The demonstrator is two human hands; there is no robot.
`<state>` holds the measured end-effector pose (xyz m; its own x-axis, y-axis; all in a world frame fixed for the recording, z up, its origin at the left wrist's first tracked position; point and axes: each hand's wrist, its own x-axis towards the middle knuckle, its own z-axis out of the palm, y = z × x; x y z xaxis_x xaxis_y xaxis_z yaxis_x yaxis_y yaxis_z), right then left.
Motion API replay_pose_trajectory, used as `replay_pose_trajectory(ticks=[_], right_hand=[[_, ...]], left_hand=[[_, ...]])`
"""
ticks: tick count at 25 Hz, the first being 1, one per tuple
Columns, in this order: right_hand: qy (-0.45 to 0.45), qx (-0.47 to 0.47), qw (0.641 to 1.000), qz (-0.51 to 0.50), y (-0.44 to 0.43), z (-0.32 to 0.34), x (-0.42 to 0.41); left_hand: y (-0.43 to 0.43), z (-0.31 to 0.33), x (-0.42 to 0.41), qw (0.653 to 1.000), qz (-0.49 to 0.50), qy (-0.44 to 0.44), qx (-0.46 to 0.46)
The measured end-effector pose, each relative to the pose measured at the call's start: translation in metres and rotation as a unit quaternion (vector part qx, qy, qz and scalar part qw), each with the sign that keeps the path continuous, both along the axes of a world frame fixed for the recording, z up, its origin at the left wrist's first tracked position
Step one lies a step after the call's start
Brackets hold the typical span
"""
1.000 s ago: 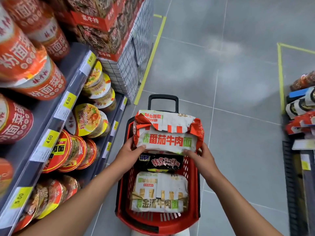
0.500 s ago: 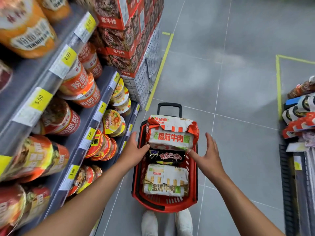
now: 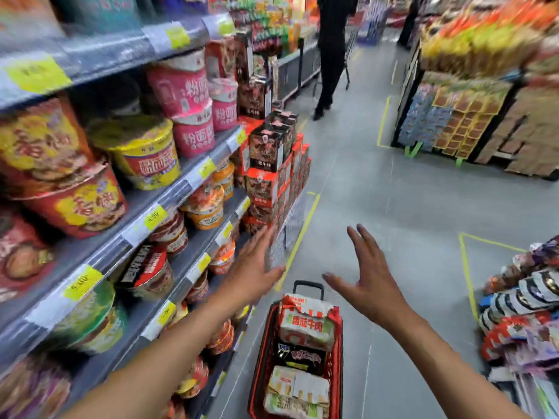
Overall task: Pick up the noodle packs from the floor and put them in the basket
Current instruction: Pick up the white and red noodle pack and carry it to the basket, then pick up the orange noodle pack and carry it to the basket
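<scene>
Two hands hover spread above the basket (image 3: 262, 358) and hold nothing. The left hand (image 3: 257, 267) is above it and to the left, fingers straight. The right hand (image 3: 369, 284) is above it and to the right, fingers splayed. Neither touches the basket.

Three noodle packs lie in a row inside the red basket: a white and red pack (image 3: 305, 325) at its far end, a black pack (image 3: 299, 356) in the middle, and a white pack (image 3: 298, 391) with green lettering at its near end. One black handle (image 3: 308, 283) stands up from the basket's far end.

Left of the basket runs a shelf (image 3: 169, 213) of noodle bowls (image 3: 145, 152), too blurred to count. Beyond the basket on the left stands one stack of boxes (image 3: 272, 164). Right of the basket lies a heap of packets (image 3: 520, 313). Far beyond the basket, one person (image 3: 331, 55) in dark clothes stands on the grey floor (image 3: 393, 207).
</scene>
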<state>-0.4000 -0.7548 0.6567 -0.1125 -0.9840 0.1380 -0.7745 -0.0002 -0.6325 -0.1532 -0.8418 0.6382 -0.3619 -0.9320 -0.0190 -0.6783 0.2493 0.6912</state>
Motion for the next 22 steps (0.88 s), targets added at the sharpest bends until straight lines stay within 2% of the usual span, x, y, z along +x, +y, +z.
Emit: replay_pose_trajectory(ticks=[5,13,17,22], right_hand=[[0.03,-0.097,0.994,0.047,-0.002,0.082,-0.027],[0.05,-0.111,0.977,0.174,-0.009,0.117,-0.071],[0.039,-0.104,0.952,0.285,-0.006,0.119,-0.044],[0.022,-0.111,0.906,0.408,0.019,0.12,0.033]], left_hand=[[0.02,0.079,-0.002,0.994,0.024,0.019,-0.105],[0.088,0.113,-0.043,0.981,0.115,0.03,-0.153],[0.147,0.115,-0.04,0.966,0.208,0.001,-0.154],[0.23,0.117,0.015,0.932,0.328,-0.052,-0.142]])
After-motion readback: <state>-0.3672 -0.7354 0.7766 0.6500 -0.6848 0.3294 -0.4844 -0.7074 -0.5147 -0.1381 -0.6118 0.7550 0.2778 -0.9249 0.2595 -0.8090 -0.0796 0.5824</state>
